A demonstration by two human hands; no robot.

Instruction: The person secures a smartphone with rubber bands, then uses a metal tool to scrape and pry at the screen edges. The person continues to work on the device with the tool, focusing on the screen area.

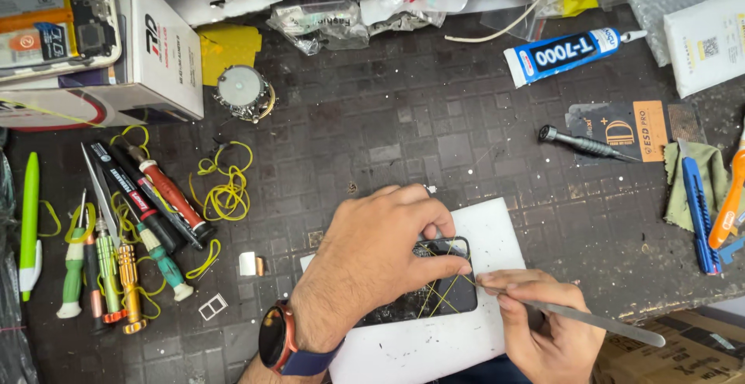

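The left hand (372, 256) presses down on a black phone (434, 291) bound with yellow bands, lying on a white sheet (497, 229) on the tabletop (434, 128); the right hand (543, 322) grips tweezers (597, 322) at the bands. Best to hold the phone flat and keep the tip shallow, lifting bands without scratching glass

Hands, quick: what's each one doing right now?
Left hand: pressed down on the phone, fingers curled over it.
Right hand: closed on metal tweezers, tip at the yellow bands.
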